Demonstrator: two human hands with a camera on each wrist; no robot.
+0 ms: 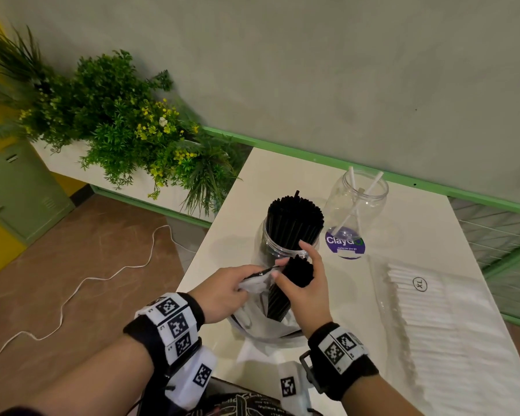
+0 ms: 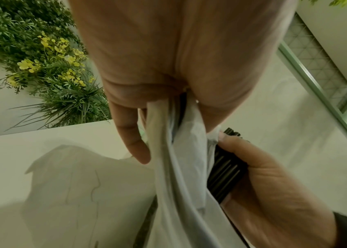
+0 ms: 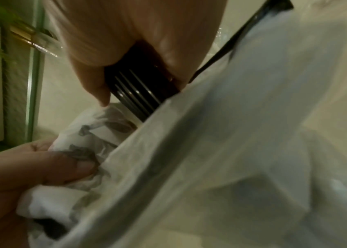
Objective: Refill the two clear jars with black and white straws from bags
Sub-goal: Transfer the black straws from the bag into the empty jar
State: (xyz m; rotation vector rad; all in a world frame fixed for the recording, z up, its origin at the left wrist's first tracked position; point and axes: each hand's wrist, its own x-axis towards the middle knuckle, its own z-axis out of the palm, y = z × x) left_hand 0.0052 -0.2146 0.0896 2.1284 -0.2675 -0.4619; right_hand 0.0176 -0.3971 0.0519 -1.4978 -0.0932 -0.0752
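At lower centre of the head view, the left hand [image 1: 222,291] pinches the plastic bag [image 1: 252,319] mouth while the right hand [image 1: 305,283] clasps a black straw bundle [image 1: 294,271] (partly inside it); both jars, the black-straw jar [image 1: 270,244] and clear jar [image 1: 354,205], stand behind on the bench [image 1: 327,295].

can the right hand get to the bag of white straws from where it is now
Probably not yet. The right hand grips a bundle of black straws, so it is busy. The path looks free, though: the white straw bag lies uncovered on the table, just to its right.
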